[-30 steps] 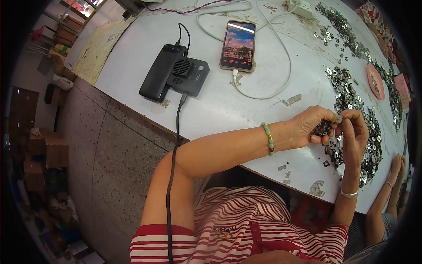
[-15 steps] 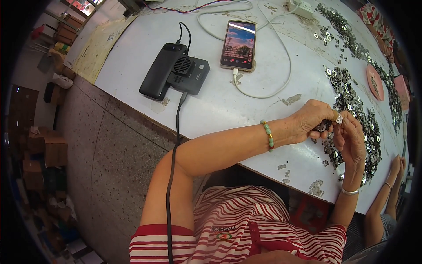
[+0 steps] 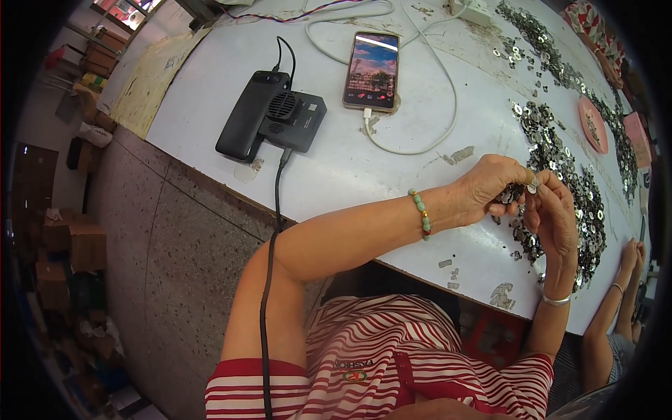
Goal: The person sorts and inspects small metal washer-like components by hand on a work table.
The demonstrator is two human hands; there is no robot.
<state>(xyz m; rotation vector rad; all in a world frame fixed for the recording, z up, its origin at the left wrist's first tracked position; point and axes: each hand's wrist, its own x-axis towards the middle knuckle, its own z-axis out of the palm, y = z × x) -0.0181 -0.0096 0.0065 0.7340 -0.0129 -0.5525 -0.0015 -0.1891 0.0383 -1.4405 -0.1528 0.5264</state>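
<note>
My left hand (image 3: 490, 183), with a green bead bracelet on its wrist, is curled round a clump of small stamped metal pieces (image 3: 512, 193). At its fingertips one shiny metal piece (image 3: 532, 186) stands out. My right hand (image 3: 558, 222), with a silver bangle, meets the left there, its thumb and fingers closed at that shiny piece. Whether the right fingers hold a piece of their own is hidden. Both hands are above the white table, beside a large spread of loose metal pieces (image 3: 590, 217), many showing round holes.
A lit phone (image 3: 372, 70) on a white cable lies at the table's middle. A black power bank (image 3: 252, 115) and a black boxy device (image 3: 297, 122) lie left of it, with a black cable (image 3: 269, 280). A pink dish (image 3: 592, 124) is right. Another person's forearms (image 3: 607, 315) appear lower right.
The whole view has shifted slightly, so the table things sit a little further left. My hands stay together at the shiny piece, with a slight change in the fingers.
</note>
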